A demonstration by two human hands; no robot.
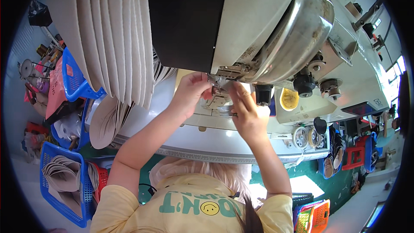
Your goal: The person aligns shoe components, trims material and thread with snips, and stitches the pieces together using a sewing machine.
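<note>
Your left hand point(190, 92) had a narrow grip, your right hand point(251, 116) one I could not tell, so slipping against the sewing machine point(252, 21) could have hurt you.

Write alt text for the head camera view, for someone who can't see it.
A bare left hand and right hand work close together under the head of a pale sewing machine. Layered beige pieces are at upper left; a blue basket at lower left holds similar ones.

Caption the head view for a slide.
Left hand and right hand close together at a bulky cream metal sewing machine.
</note>
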